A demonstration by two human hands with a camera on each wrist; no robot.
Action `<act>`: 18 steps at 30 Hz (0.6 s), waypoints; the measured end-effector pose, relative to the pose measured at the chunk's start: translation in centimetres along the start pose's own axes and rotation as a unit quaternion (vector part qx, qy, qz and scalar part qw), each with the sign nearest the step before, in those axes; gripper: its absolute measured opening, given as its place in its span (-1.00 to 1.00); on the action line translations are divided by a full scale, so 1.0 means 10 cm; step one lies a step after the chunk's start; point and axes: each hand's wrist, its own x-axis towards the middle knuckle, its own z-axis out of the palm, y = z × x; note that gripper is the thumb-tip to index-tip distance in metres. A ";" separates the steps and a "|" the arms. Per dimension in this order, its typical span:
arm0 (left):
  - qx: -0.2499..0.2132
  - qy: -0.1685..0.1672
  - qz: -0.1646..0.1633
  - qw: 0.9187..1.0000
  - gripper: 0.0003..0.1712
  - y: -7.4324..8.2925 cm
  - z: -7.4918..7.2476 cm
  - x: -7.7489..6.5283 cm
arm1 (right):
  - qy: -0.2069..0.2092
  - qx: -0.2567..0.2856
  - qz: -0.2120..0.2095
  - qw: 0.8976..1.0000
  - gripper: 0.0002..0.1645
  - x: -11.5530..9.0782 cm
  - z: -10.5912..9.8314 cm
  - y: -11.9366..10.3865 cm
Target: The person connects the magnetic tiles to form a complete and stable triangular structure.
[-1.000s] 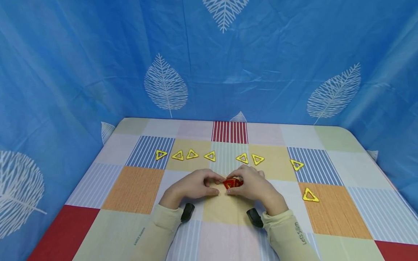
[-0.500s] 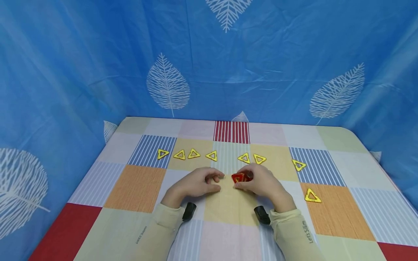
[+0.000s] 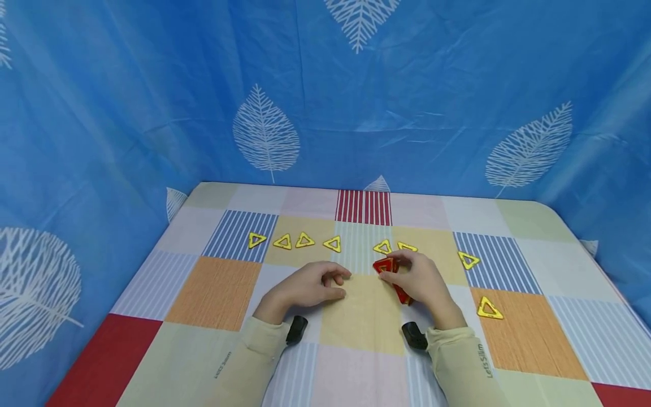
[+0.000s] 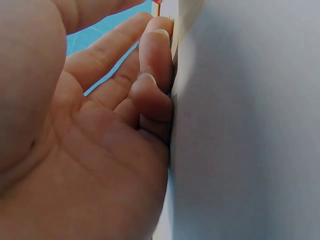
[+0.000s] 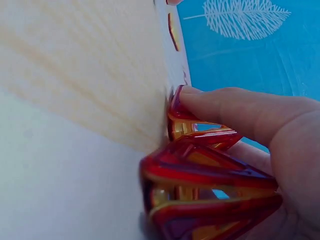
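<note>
My right hand (image 3: pixel 419 278) pinches a translucent red triangular piece with its thumb and fingers. In the right wrist view, red-and-amber triangular pieces (image 5: pixel 210 172) stand on the cloth under the thumb and against the palm. How they join behind the fingers is hidden. Left of them, my left hand (image 3: pixel 307 284) rests on the tablecloth with loosely bent fingers. Nothing lies in its palm (image 4: pixel 100 165) in the left wrist view. Beyond the right fingertips lie two yellow triangles, one (image 3: pixel 382 246) in full sight and another (image 3: pixel 407 246) partly covered by the hand.
Several yellow triangle frames lie in a row at the back left, among them one on blue stripes (image 3: pixel 256 240). Farther right are two more, one (image 3: pixel 468 260) behind the other (image 3: pixel 489 308). A blue leaf-patterned curtain (image 3: pixel 325 113) stands behind the patchwork tablecloth (image 3: pixel 213 350).
The right hand has moved right with the red pieces, away from the left hand, and a second red part now shows below it. The left hand's fingertips no longer meet the red pieces.
</note>
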 end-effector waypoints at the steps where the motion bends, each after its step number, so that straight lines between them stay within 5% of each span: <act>1: -0.001 0.000 0.000 1.000 -0.63 0.00 0.00 0.00 | 0.000 0.002 0.000 1.000 -0.36 0.01 0.00 0.01; 12: 0.005 0.022 -0.007 1.000 -0.61 -0.02 -0.02 -0.01 | 0.003 0.002 -0.009 1.000 -0.37 0.00 0.01 0.03; 18: 0.028 0.115 -0.050 0.992 -0.47 0.00 -0.08 0.11 | 0.000 -0.001 -0.010 1.000 -0.35 -0.01 0.00 0.04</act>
